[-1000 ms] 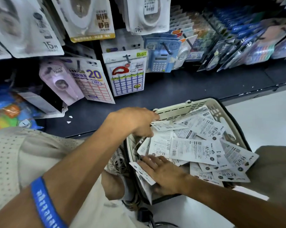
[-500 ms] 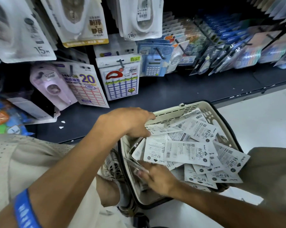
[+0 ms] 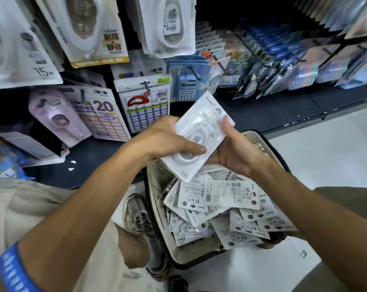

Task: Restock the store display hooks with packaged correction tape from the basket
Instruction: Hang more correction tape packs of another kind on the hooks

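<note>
Both hands hold white blister packs of correction tape (image 3: 199, 131) above the basket. My left hand (image 3: 163, 140) grips the packs from the left, thumb across the lower pack. My right hand (image 3: 235, 150) grips them from the right, thumb pressed on the front of the upper pack. The cream basket (image 3: 157, 186) with a dark rim sits on the floor below, filled with several loose packs of correction tape (image 3: 229, 199), most lying back side up. Display hooks (image 3: 146, 86) with hanging stationery run along the shelf wall ahead.
Large correction tape packs (image 3: 94, 28) hang at upper left and centre. A sticker pack marked 20 (image 3: 102, 110), a label pack (image 3: 149, 104) and a blue calculator pack (image 3: 186, 89) hang lower. A dark shelf base (image 3: 262, 110) runs behind the basket. My shoe (image 3: 136, 213) is beside the basket.
Both hands have come up out of the basket with correction tape packs and now hold them together above it. The view has tilted slightly.
</note>
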The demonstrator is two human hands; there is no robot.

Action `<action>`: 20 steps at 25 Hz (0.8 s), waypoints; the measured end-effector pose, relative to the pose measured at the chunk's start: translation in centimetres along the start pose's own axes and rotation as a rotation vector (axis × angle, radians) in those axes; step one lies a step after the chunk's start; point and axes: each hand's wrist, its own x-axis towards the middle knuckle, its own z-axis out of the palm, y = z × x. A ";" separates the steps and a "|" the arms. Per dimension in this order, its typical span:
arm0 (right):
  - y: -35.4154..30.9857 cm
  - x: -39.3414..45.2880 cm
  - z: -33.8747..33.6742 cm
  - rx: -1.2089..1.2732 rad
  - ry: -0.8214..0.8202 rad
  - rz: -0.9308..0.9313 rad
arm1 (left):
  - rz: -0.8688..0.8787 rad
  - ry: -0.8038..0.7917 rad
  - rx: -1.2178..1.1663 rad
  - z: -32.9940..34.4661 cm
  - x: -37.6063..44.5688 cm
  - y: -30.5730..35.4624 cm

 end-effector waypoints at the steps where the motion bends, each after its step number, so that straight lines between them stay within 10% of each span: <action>1: 1.4 -0.5 -0.3 -0.031 0.033 0.051 | 0.012 0.081 0.059 0.0 0.0 0.0; 5: 12.7 -3.1 -3.8 -1.555 -0.169 0.051 | 0.032 0.277 0.288 -0.7 -0.2 -0.4; 9: 16.7 -3.3 -3.8 -2.140 -0.317 -0.098 | 0.018 0.222 0.356 -0.4 -0.7 -0.4; 16: 16.3 -1.6 -2.3 -2.157 -0.126 -0.223 | 0.091 0.258 0.323 0.2 0.0 0.6; 20: 9.7 1.3 -1.1 -1.640 0.225 -0.238 | 0.111 0.371 0.442 -0.4 0.6 0.1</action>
